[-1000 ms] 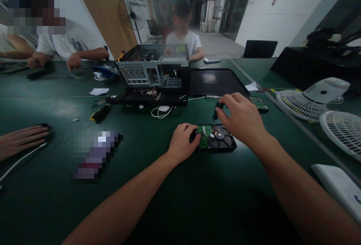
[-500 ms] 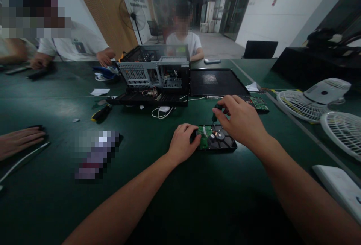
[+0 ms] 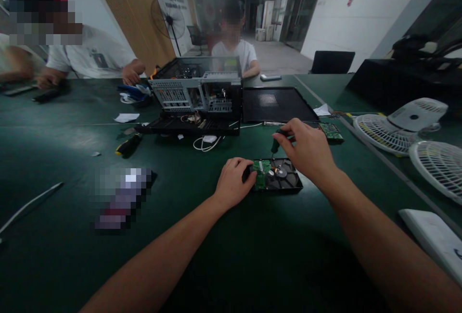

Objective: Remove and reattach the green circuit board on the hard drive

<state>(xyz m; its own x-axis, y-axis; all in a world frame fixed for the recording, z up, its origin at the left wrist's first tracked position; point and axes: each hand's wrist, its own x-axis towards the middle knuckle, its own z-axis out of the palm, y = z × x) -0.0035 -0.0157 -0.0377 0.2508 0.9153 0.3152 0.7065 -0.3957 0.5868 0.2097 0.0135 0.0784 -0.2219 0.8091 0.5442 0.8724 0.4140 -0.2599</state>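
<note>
A hard drive (image 3: 288, 178) lies on the green table with its circuit board (image 3: 260, 174) facing up. My left hand (image 3: 234, 181) grips its left end, thumb on the near side and fingers on the far side. Between the thumb and fingers of my right hand (image 3: 306, 147) is a dark green screwdriver (image 3: 275, 146), held nearly upright. Its shaft points down at the drive, near the right edge of the circuit board. Whether the tip sits in a screw is too small to tell.
Beyond the drive stands an opened computer case (image 3: 197, 94), with a black side panel (image 3: 279, 106) to its right. Another circuit board (image 3: 331, 132) lies further right, near white fan parts (image 3: 378, 132). A yellow-black screwdriver (image 3: 128, 145) and a blurred-out flat object (image 3: 124, 200) lie left. People sit opposite.
My right hand has risen slightly on the screwdriver, while my left hand keeps its hold on the drive. Another person's hand at the left edge has gone from view.
</note>
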